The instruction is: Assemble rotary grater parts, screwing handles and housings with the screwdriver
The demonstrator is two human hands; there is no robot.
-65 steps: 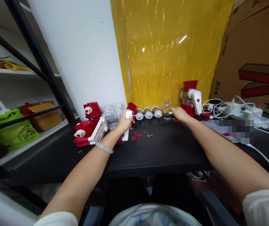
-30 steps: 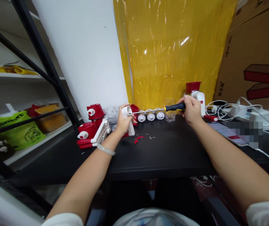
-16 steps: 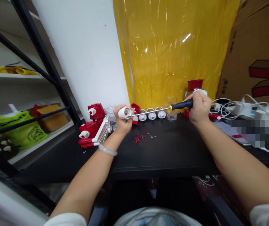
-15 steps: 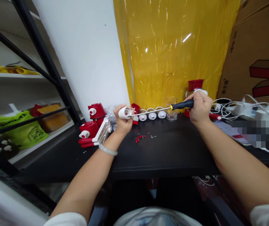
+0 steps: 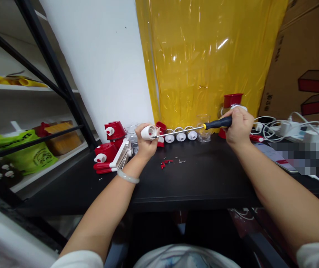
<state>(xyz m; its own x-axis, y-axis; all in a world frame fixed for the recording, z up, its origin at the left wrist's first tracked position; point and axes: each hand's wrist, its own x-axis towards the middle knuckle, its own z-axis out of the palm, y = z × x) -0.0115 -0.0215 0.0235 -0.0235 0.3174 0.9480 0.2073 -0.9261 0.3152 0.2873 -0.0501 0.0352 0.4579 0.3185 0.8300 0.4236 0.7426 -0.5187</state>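
Observation:
My left hand is closed around a white plastic cylinder, its hollow end turned to the right. My right hand grips the dark blue handle of a screwdriver with a yellow collar. The long metal shaft runs leftward, and its tip sits at the mouth of the cylinder; what it touches inside is hidden. Below, on the black table, lie small red parts and several small screws. Behind them three white round parts stand in a row.
Red housings and a white-and-red handle piece sit at the left. At the right are a red part, a phone-like device and white cables with chargers. A black shelf frame stands left, a cardboard box right.
Almost nothing differs. My right hand and the screwdriver handle have shifted very slightly to the right, with the tip still at the cylinder's mouth.

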